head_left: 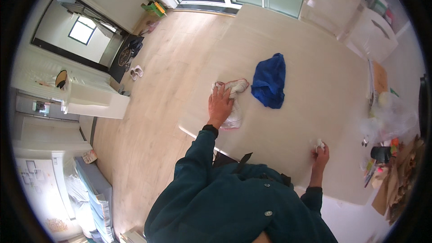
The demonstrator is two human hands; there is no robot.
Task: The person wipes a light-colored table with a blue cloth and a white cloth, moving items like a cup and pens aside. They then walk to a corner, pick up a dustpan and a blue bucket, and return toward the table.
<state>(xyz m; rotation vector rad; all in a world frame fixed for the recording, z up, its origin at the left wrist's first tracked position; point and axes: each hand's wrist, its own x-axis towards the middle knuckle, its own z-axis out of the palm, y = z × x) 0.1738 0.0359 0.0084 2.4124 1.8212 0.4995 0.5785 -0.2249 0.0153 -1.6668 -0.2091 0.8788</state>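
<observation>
My left hand [220, 104] lies palm down on a rumpled white cloth [233, 118] with red edging, near the left edge of the pale table [314, 81]. Its fingers are spread over the cloth, and part of the fabric is hidden beneath the palm. A crumpled blue cloth [270, 82] lies just right of the white one, apart from it. Farther right, my right hand [320, 157] is close to the tabletop and holds a small crumpled white wad [319, 145], perhaps tissue, between its fingers.
Along the table's right side are a clear plastic bag [388, 118], a black object [380, 154], pens and crumpled brown paper [401, 175]. White cabinets [330, 0] stand beyond the far right edge. Wooden floor [148, 108] runs along the left, with pale shoes [136, 72] by a dark doormat [125, 57].
</observation>
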